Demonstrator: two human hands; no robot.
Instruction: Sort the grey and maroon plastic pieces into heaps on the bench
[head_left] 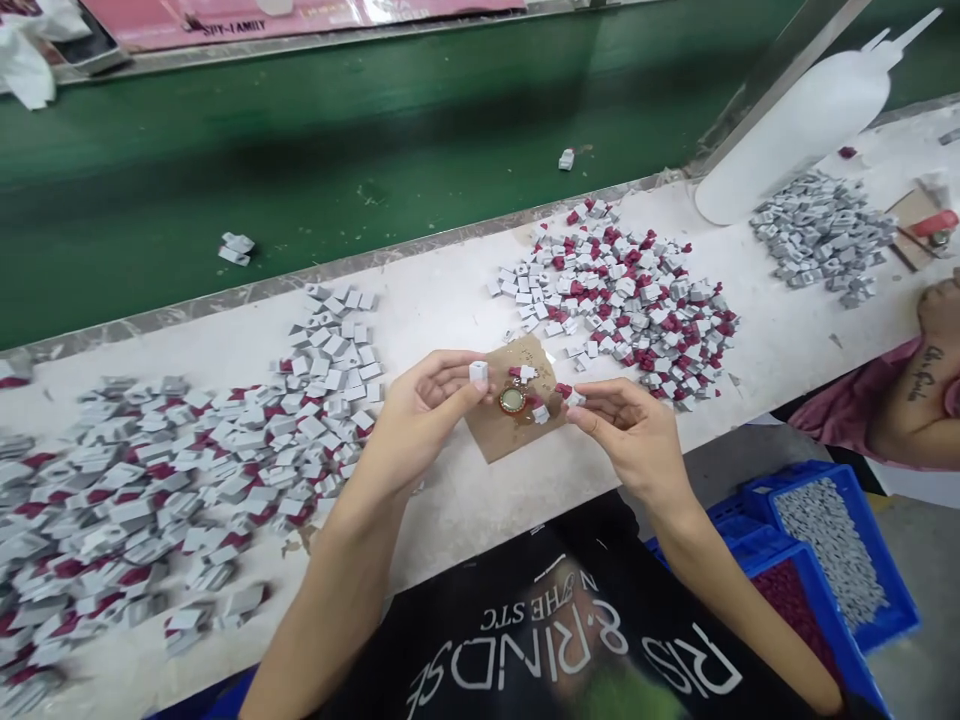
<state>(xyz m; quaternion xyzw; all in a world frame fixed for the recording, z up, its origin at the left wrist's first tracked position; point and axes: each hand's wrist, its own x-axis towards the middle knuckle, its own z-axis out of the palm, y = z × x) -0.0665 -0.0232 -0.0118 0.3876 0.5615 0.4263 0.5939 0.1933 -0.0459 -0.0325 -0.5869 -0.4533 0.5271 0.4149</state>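
Observation:
My left hand pinches a small light grey block between thumb and fingers. To the right, my right hand grips a small maroon and white piece at its fingertips. Between the hands a brown cardboard square lies on the white bench. On the cardboard sit a round metal-rimmed cap and two more maroon and white pieces, one above the cap and one at its lower right. The held block and held piece are apart.
A large pile of grey and maroon pieces covers the left bench. Another mixed pile lies beyond my right hand. A white bottle, a grey pile, a person's forearm and blue crates are at right. Behind runs a green belt.

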